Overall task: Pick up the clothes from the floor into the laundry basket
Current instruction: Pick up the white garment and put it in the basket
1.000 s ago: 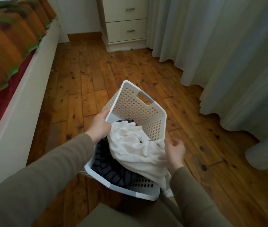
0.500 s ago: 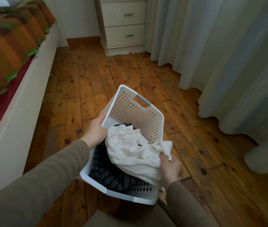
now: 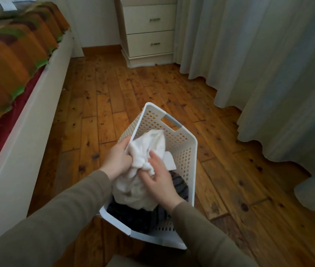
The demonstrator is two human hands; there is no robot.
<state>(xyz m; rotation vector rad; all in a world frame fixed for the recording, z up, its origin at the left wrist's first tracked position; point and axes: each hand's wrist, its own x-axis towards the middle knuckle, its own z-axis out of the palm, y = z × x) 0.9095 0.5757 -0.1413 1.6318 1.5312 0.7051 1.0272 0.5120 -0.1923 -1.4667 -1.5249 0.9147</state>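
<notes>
Stuffing white cloth (image 3: 143, 170) into basket (image 3: 190, 151): both hands on it, left hand (image 3: 117, 160) bunching its near-left edge, right hand (image 3: 159, 180) pressing down, fingers curled. Cloth sits atop dark striped clothes (image 3: 133, 216), directly below both grips; visible floor (image 3: 104, 93) bare.

Dim, soft daylight thru curtain (image 3: 268, 64); wide-angle bend at edges, slightly soft

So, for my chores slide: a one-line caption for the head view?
Both hands, left hand and right hand, press a white garment into the white laundry basket on the wooden floor.
</notes>
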